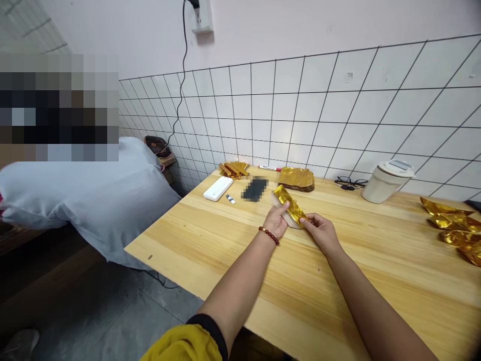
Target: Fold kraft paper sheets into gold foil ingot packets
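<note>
A partly folded sheet of gold foil paper [291, 204], with a pale edge showing along its side, is held a little above the wooden table [225, 250]. My left hand [277, 220], with a dark red bead bracelet on the wrist, grips its near left side, thumb on top. At the lower right end, my right hand [318, 230] pinches the foil between thumb and fingers. Just beyond lies a stack of gold foil sheets [296, 179]. Several folded gold foil pieces [456, 223] rest in a row at the far right.
Near the back left are gold strips [233, 169], a white power bank [218, 188], a small blue-and-white item [230, 199] and a blurred dark object [254, 189]. A marker [269, 168], glasses [351, 182] and a lidded cup [387, 181] stand along the wall. Another person [93, 195] is at left.
</note>
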The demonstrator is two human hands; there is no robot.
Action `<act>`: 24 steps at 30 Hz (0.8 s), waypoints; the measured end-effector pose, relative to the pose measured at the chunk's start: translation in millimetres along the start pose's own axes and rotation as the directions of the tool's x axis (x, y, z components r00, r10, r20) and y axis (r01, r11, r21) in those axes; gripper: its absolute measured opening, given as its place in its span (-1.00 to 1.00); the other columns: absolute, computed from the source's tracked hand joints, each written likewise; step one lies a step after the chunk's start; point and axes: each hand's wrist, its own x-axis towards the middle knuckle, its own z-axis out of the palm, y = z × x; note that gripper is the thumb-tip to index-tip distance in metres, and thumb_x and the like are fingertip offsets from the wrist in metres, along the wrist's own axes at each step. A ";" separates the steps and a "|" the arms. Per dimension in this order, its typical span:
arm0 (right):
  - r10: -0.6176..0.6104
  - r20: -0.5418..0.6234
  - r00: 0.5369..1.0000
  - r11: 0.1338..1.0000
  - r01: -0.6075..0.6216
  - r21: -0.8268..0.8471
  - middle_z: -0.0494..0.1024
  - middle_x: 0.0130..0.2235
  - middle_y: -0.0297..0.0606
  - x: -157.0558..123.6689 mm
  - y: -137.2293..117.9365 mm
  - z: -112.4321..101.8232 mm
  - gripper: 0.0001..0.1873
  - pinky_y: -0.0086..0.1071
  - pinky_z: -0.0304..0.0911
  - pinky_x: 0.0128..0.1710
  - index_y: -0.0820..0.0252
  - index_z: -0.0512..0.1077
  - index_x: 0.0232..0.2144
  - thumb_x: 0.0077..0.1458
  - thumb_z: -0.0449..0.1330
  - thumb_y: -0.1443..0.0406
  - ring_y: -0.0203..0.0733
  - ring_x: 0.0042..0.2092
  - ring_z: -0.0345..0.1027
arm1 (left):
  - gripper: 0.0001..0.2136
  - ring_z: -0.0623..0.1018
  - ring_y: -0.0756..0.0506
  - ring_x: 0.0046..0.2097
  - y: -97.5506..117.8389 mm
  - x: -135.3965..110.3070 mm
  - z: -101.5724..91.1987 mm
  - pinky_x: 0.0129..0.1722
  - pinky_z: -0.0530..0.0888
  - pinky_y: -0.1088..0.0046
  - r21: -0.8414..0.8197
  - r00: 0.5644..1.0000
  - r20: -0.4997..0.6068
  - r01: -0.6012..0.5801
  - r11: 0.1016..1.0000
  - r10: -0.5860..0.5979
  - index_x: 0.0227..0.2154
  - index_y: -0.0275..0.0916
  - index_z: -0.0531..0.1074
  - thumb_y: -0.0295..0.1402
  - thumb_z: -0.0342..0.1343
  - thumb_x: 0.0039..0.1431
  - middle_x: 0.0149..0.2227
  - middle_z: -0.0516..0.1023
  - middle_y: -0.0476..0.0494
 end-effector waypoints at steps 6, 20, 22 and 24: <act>0.011 -0.034 0.999 0.992 -0.007 0.126 0.57 -0.40 -0.27 0.5 -0.1 -1.9 -0.55 -0.34 0.30 -0.33 0.17 0.51 -0.42 -0.29 0.46 -0.01 -0.22 -0.40 0.37 | -0.59 0.54 -0.05 -0.33 -9.2 -5.1 2.0 -0.10 0.43 0.31 0.229 0.996 0.088 0.005 0.973 -0.025 -0.37 -0.34 0.53 -0.34 0.49 -0.37 -0.41 0.58 -0.12; 0.065 -0.201 0.977 0.957 -0.004 0.290 0.36 -0.62 -0.40 4.1 -4.6 -9.5 -0.55 -0.42 0.09 -0.57 0.20 0.43 -0.56 -0.36 0.49 0.04 -0.35 -0.56 0.13 | -0.79 0.43 0.00 -0.43 -14.1 -6.3 1.4 -0.32 0.34 0.45 0.518 0.994 0.048 -0.111 0.848 0.100 -0.46 -0.32 0.54 -0.38 0.38 -0.23 -0.49 0.51 -0.05; 0.064 -0.237 0.969 0.946 0.016 0.323 0.36 -0.62 -0.40 5.3 -4.1 -9.9 -0.55 -0.42 0.08 -0.57 0.19 0.41 -0.59 -0.38 0.50 0.05 -0.35 -0.57 0.13 | -0.70 0.47 -0.01 -0.38 -14.6 -4.3 0.8 -0.29 0.36 0.44 0.445 0.992 0.056 -0.126 0.887 0.113 -0.39 -0.31 0.54 -0.35 0.41 -0.26 -0.41 0.56 -0.09; 0.055 -0.269 0.962 0.935 0.044 0.351 0.36 -0.62 -0.39 6.1 -4.8 -9.7 -0.56 -0.42 0.09 -0.57 0.19 0.40 -0.60 -0.39 0.51 0.06 -0.35 -0.57 0.14 | -0.62 0.49 -0.01 -0.35 -15.2 -2.1 0.2 -0.29 0.37 0.45 0.386 0.991 0.071 -0.128 0.914 0.109 -0.32 -0.29 0.53 -0.34 0.44 -0.29 -0.34 0.58 -0.11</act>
